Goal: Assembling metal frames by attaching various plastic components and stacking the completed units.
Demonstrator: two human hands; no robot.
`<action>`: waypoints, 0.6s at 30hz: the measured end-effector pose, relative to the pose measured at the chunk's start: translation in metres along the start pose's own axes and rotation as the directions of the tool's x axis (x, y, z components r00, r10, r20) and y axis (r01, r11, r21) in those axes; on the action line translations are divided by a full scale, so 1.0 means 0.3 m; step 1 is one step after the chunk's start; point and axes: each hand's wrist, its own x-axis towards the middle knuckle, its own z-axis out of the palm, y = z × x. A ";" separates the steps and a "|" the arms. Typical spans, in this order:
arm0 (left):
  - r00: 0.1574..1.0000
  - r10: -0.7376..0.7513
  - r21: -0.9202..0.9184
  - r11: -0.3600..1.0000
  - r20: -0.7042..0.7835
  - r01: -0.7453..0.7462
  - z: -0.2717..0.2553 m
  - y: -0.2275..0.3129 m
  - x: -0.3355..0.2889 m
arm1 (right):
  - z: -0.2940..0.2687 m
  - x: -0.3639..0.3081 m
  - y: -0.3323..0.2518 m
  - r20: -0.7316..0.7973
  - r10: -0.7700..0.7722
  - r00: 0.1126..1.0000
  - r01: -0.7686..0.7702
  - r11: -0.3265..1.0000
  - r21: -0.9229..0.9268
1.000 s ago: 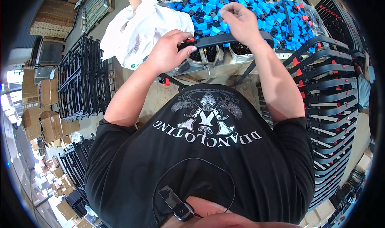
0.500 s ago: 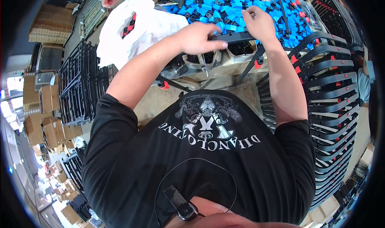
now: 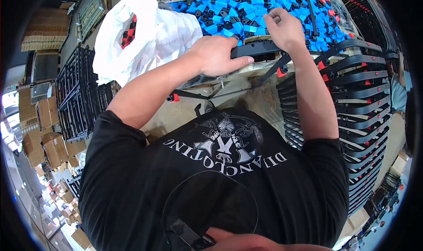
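Observation:
My left hand point(image 3: 220, 56) is wrapped over the left part of a black frame bar point(image 3: 255, 49), its thumb along the near side. Past the bar's right end, my right hand point(image 3: 285, 29) hangs with fingers curled and thumb and forefinger together. Whatever might be between those fingertips is hidden or too small to name. A wide pile of small blue and black plastic pieces point(image 3: 251, 17) lies just beyond both hands. Below the bar, a black leg with a red clip point(image 3: 282, 71) slants down, and a tub of small dark parts point(image 3: 268, 57) is mostly covered.
A white plastic bag point(image 3: 174, 32) with red and black pieces point(image 3: 128, 34) stands left of the pile. Curved black frames point(image 3: 361, 102) with red clips are stacked at my right. More black frames point(image 3: 79, 96) and cardboard boxes point(image 3: 46, 114) stand at left. Another person point(image 3: 398, 94) shows at the right edge.
The bar has come nearer and covers more of the tubs beneath it, with my left hand still on it. My right hand keeps its curled pose. Another person's hand at upper left is gone from view.

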 end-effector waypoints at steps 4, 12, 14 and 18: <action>0.995 0.075 -0.147 0.986 -0.063 -0.084 0.015 -0.044 0.041 | 0.003 0.017 0.029 -0.030 -0.038 0.999 0.038 0.999 -0.019; 0.794 -0.228 -0.668 0.691 -0.564 -0.276 0.027 -0.233 -0.109 | -0.002 0.008 0.080 -0.105 -0.144 0.984 0.155 0.983 0.100; 0.876 -0.384 -0.568 0.807 -0.292 0.165 0.071 -0.265 -0.227 | -0.010 0.001 0.081 -0.131 -0.136 0.982 0.148 0.985 0.087; 0.893 -0.409 -0.455 0.842 -0.187 0.290 0.099 -0.172 -0.314 | -0.029 -0.029 0.072 0.046 -0.106 0.993 0.098 0.983 0.154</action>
